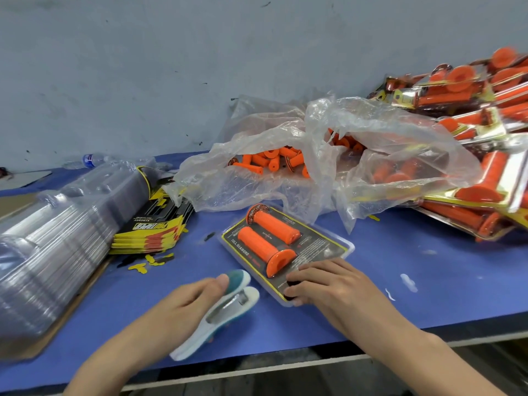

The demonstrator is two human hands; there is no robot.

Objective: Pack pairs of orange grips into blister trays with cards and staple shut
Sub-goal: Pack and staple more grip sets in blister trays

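A clear blister tray with a black and yellow card lies in front of me on the blue table, holding two orange grips side by side. My right hand presses flat on the tray's near end, fingers fairly straight. My left hand grips a white and teal stapler, thumb on its top, its mouth pointing at the tray's near left corner.
A stack of empty blister trays lies at the left beside a pile of printed cards. A clear plastic bag of loose orange grips sits behind the tray. Finished packs are heaped at the right. The table edge runs close below my hands.
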